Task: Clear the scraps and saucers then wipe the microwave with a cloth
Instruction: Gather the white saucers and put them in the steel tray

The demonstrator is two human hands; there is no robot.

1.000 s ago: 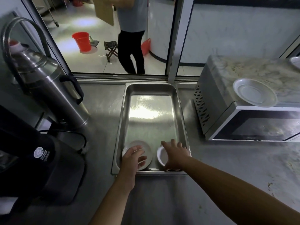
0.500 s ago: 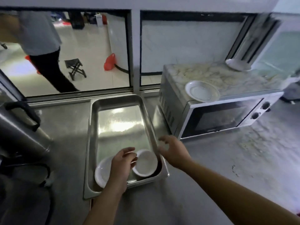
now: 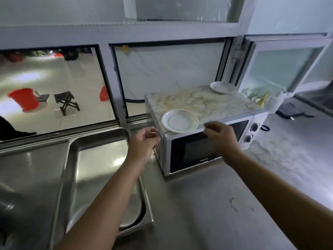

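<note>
**Empty hands at the microwave's front**

Both grips are released: left hand [image 3: 146, 141] and right hand [image 3: 219, 134] hover either side of the near saucer [image 3: 179, 120] on the microwave [image 3: 207, 105]. A far saucer [image 3: 223, 87] sits at its back right corner.

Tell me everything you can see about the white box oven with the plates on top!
The microwave is a white box with a dark glass door, shut, and two round knobs on the right. Its top has a marble-pattern cover. It sits on the steel counter by the wall. A white saucer rests at the top's front left corner, another saucer at the back. The right hand hovers before the door; contact is unclear.
</note>
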